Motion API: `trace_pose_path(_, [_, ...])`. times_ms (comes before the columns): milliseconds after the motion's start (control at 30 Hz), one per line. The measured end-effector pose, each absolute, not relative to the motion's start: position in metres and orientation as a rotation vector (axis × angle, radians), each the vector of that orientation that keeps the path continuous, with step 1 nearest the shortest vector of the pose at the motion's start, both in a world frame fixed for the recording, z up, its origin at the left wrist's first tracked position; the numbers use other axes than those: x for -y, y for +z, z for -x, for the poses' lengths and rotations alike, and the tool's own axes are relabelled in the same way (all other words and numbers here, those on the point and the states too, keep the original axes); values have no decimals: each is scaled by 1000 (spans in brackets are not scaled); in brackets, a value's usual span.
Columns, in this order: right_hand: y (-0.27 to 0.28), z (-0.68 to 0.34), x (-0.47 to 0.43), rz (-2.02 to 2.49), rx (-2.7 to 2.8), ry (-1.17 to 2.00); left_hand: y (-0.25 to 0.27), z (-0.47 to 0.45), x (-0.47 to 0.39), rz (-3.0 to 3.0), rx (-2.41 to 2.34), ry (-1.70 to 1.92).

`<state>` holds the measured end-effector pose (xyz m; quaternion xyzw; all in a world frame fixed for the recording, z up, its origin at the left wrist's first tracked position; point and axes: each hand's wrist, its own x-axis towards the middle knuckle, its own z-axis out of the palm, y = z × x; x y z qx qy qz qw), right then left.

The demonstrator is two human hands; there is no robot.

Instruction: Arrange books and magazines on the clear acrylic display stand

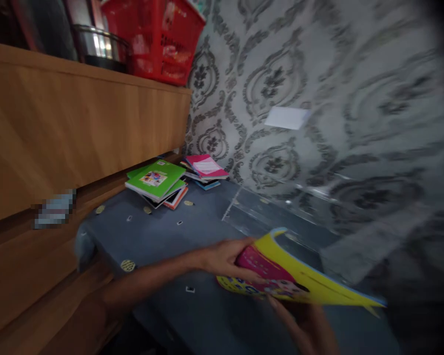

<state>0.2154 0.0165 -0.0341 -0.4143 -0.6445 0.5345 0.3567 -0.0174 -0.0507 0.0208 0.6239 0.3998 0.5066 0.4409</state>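
Patterned wall (274, 79) fills most of the bg; wood cabinet (77, 113) on L w/ red basket (151, 39) on top, blue-covered table (159, 239) below. Clear plastic (266, 207) lies on the table's wall side, behind the book (259, 266) (yellow w/ a pink panel, bowed, so prob. floppy), which is held above the table's near part. Green-topped stack (159, 180) & pink-topped stack (207, 167) sit at the far end, well apart from it. L hand (225, 256) is closed on the book's L end, fingers across the cover; R hand (299, 325) is at the lower edge, too blurred/dark to tell if it's gripping. Risks, imo: book could sag or crease b/c its R end looks unsupported; its raised edge could snag the plastic if swung wallward; green stack could slide if bumped, b/c its books sit skewed.
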Motion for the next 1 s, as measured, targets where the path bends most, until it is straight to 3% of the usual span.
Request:
trace_pose_path(400, [-19, -208, -11, 870, 1730, 1277, 60, 48, 41, -1470, -1272, 1061])
trace_pose_path(600, [0, -210, -27, 803, 1760, 1214, 69, 60, 28, -1459, -1342, 1140])
trace_pose_path(767, [47, -208, -66, 785, 1859, 957, 108, 63, -6, -1578, -1332, 1278])
trace_pose_path(1000, [150, -193, -149, 635, 1855, 531, 203, 63, -75, -1826, -1312, 1608])
